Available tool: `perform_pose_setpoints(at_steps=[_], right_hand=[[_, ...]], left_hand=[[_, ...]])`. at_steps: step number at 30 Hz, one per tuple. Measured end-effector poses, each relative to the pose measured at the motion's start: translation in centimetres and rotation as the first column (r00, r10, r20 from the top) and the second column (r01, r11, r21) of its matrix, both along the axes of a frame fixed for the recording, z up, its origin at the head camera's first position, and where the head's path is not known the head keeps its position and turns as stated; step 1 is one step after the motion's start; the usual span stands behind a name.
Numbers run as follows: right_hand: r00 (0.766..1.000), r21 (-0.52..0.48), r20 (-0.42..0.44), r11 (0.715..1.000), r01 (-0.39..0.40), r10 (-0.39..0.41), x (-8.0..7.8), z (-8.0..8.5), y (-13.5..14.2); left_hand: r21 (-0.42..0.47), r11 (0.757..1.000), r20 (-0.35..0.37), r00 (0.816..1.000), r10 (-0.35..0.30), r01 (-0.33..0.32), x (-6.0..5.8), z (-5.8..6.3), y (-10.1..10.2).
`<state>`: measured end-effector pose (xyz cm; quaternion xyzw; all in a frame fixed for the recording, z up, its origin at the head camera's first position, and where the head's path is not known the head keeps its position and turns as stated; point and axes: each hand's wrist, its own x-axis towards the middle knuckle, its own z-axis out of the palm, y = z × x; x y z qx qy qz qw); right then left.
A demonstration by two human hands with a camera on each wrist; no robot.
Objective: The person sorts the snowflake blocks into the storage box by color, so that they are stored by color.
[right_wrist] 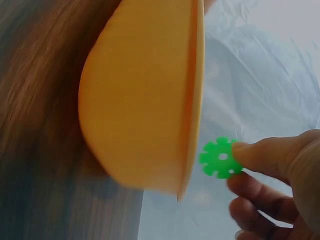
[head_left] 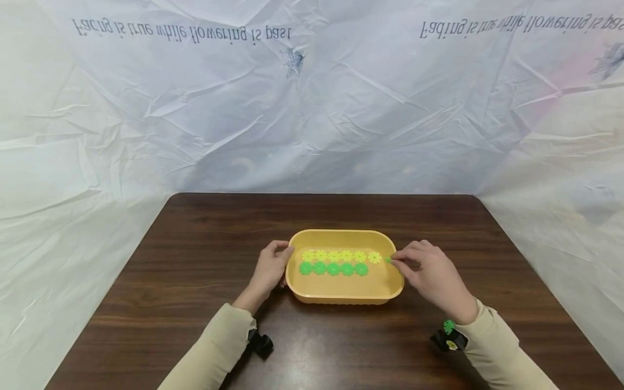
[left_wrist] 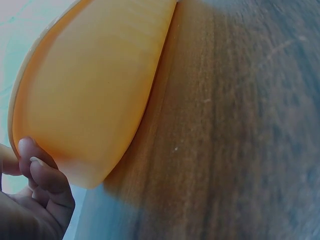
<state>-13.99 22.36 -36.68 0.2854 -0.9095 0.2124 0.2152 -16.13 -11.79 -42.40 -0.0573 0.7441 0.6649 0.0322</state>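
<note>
A yellow plastic tray (head_left: 336,287) stands on the table, holding a row of yellow-green snowflake discs (head_left: 333,256) at the back and a row of green snowflake discs (head_left: 333,269) in front. At its left end, my left hand (head_left: 267,266) grips the rim; the left wrist view shows the fingers (left_wrist: 50,177) at the tray's wall (left_wrist: 90,90). Over the right rim, my right hand (head_left: 431,271) pinches a green snowflake disc (right_wrist: 211,162) between thumb and forefinger. In the right wrist view this disc is held upright, just apart from the rim.
The dark wooden table (head_left: 219,216) extends around the tray. A pale printed sheet (head_left: 312,119) hangs behind and at both sides of it. Black wrist cameras (head_left: 264,346) are strapped to both wrists; a green disc (head_left: 448,326) sits at the right one.
</note>
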Motion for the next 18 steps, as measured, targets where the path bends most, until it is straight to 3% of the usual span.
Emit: perform_pose_setpoints(at_steps=[9,18], right_hand=[[0.999,0.214,0.037,0.977,-0.019,0.011,-1.1,-1.1,-2.6],[0.996,0.332,0.083,0.942,-0.047,0.020,-2.0,-2.1,-3.5]], left_hand=[[-0.012,1.000,-0.003,1.000,0.004,-0.005,-0.1,-0.1,0.0],[-0.017,1.000,0.000,1.000,0.005,-0.005,-0.1,-0.1,0.0]])
